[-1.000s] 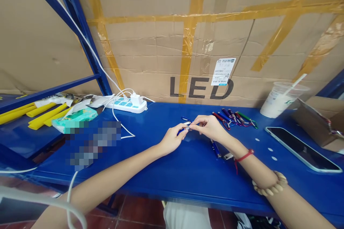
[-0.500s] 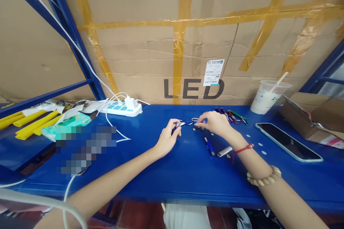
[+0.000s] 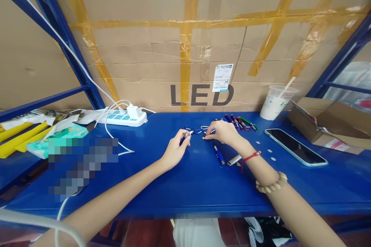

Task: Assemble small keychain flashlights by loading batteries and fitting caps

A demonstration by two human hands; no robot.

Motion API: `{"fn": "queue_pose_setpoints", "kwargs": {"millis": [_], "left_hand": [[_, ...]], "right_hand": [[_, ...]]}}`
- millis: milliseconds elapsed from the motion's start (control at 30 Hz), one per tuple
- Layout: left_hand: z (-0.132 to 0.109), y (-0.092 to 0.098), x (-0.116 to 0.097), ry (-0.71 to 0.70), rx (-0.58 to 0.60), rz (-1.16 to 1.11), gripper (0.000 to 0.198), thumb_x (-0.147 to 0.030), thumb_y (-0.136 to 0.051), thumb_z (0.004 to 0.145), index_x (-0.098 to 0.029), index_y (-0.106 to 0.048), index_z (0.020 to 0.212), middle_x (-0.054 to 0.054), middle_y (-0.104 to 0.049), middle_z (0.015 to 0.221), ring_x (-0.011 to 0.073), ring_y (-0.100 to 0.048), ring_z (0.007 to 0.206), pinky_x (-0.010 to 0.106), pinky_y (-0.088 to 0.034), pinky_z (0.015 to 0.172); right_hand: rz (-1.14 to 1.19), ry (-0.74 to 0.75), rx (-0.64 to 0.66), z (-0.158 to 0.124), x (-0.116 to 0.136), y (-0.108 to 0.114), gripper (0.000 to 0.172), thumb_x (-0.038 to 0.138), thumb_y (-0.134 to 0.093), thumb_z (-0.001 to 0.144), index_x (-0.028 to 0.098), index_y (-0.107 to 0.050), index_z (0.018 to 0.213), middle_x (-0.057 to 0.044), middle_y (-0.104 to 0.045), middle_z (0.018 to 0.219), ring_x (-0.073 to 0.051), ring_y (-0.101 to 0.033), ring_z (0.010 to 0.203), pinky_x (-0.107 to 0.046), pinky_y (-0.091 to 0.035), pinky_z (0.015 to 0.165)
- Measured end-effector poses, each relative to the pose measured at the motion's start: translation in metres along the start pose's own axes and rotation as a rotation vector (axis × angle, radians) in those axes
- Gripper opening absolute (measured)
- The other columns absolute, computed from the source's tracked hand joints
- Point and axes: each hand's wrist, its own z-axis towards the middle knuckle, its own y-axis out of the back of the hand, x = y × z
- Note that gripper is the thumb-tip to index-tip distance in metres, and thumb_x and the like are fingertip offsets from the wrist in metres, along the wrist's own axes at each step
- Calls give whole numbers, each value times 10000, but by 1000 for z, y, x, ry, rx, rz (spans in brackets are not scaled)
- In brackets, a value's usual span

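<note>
My left hand (image 3: 174, 150) pinches a small blue keychain flashlight (image 3: 185, 136) with a carabiner clip, held just above the blue table (image 3: 179, 185). My right hand (image 3: 222, 132) rests a little to the right, fingers curled down over tiny parts on the table near a second clip (image 3: 204, 128); what it grips is too small to name. Beside my right wrist lie another blue flashlight (image 3: 219, 155) and a silver tube piece (image 3: 234, 159).
Several coloured keychain flashlights (image 3: 240, 122) lie behind my right hand. A phone (image 3: 295, 151), a plastic cup with straw (image 3: 276, 102) and an open cardboard box (image 3: 321, 125) are at right. A power strip (image 3: 123, 116), yellow strips (image 3: 20, 139) and a tissue pack (image 3: 58, 135) are at left.
My hands have come apart: the right has let go of the flashlight and dropped to the table, while the left still holds it. The camera has swung slightly right.
</note>
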Motion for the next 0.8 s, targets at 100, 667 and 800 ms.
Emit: {"fn": "queue_pose_setpoints", "kwargs": {"millis": [100,667,800], "left_hand": [[0,0,2,-11,-1,-3,152,-328,-370,876,-206,-458,898,-32,-526,698,113,-495,671,227,-372,670],[1,0,1,-14,-3,34,164,-343,-372,868,-208,-462,886,-27,-523,700,123,-498,682,234,-367,679],[1,0,1,-17,0,37,174,-350,-372,866,-206,-467,894,-23,-526,700,127,-505,688,239,-374,678]], "right_hand": [[29,3,0,1,-1,-3,131,426,-700,669,301,-718,703,48,-698,844,-141,-617,797,-207,-299,508],[-4,-64,-81,-1,-4,1,140,390,-616,762,290,-712,777,29,-703,877,-163,-626,833,-214,-347,531],[-8,-59,-74,-1,-3,2,139,388,-605,770,297,-710,778,34,-702,880,-166,-625,837,-211,-352,530]]}}
